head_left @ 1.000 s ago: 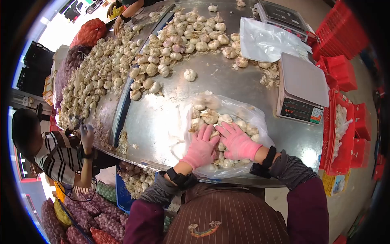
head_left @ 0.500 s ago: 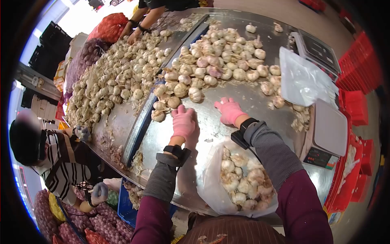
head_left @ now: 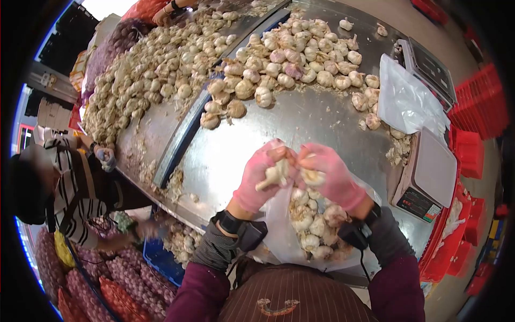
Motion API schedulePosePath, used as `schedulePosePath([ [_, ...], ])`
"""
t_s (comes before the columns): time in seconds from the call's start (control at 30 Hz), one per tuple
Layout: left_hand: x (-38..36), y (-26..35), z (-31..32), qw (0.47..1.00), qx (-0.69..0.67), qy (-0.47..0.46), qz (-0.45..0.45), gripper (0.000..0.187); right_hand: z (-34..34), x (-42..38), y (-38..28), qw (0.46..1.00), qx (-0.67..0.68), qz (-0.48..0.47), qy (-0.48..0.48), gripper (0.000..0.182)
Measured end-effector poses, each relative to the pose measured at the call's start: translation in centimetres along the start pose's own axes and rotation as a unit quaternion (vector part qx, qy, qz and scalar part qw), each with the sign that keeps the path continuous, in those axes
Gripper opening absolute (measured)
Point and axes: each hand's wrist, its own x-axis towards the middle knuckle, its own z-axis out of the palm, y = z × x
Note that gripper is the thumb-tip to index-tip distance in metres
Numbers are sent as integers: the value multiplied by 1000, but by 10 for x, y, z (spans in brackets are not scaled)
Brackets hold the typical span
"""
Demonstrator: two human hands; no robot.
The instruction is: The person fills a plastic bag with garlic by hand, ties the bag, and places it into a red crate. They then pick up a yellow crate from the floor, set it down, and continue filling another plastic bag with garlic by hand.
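Note:
My left hand (head_left: 254, 181), in a pink glove, is closed around a garlic bulb (head_left: 275, 175) with its stem end pointing down and left. Close beside it, my right hand (head_left: 337, 180), gloved the same way, is closed on another garlic bulb (head_left: 313, 177). Both thumbs are near each other, above a clear plastic bag (head_left: 280, 225) holding several garlic bulbs (head_left: 320, 232). The bag lies at the table's near edge against my apron. Beyond my hands, a pile of loose garlic (head_left: 300, 51) is spread over the metal table (head_left: 230, 155).
A blue-edged divider (head_left: 185, 134) separates a second garlic heap (head_left: 155, 80) on the left. Weighing scales (head_left: 424, 177), a flat plastic bag (head_left: 405, 99) and red crates (head_left: 477, 102) are at right. A co-worker in stripes (head_left: 75, 198) stands left; another person's hand (head_left: 161, 16) is at the far heap.
Both hands have drawn back from the pile's near edge to above the bag, each now closed on a garlic bulb. The striped co-worker's arm has moved and is blurred.

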Motion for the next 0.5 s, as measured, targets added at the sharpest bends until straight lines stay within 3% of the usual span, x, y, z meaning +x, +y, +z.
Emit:
schedulePosePath([
  [0.07,-17,-25,25,994,-100,-20,-30,30,-2,-27,-42,951,122,272,79,22],
  [0.1,-24,-37,26,996,-70,-13,-46,33,-3,-41,-46,951,118,275,81,22],
  [0.17,-32,-60,35,994,-80,-27,-74,30,-4,-78,-49,861,339,352,143,22],
  [0.2,-36,-70,41,992,-81,-40,-93,28,-2,-97,-45,858,336,357,153,22],
  [0.23,-38,-79,57,995,-72,-14,-70,38,0,-114,-35,930,160,294,153,24],
  [0.27,-37,-96,58,995,-71,-20,-74,38,2,-129,-22,965,-24,218,143,25],
  [0.3,-37,-120,49,987,162,15,6,34,-5,-151,-4,955,-35,263,131,22],
  [0.33,-37,-141,39,917,385,48,89,30,-1,-163,5,955,-36,261,137,22],
  [0.37,-37,-152,35,807,564,5,175,33,5,-173,10,934,-262,220,108,22],
  [0.4,-42,-163,30,806,566,0,176,33,11,-185,14,861,-473,169,75,27],
  [0.43,-49,-168,28,677,703,-46,212,40,11,-203,17,857,-492,155,5,41],
  [0.47,-56,-172,26,524,812,-85,242,49,17,-213,13,857,-493,153,5,41],
  [0.5,-65,-174,24,516,828,-100,195,60,21,-220,10,820,-550,148,-57,46],
])
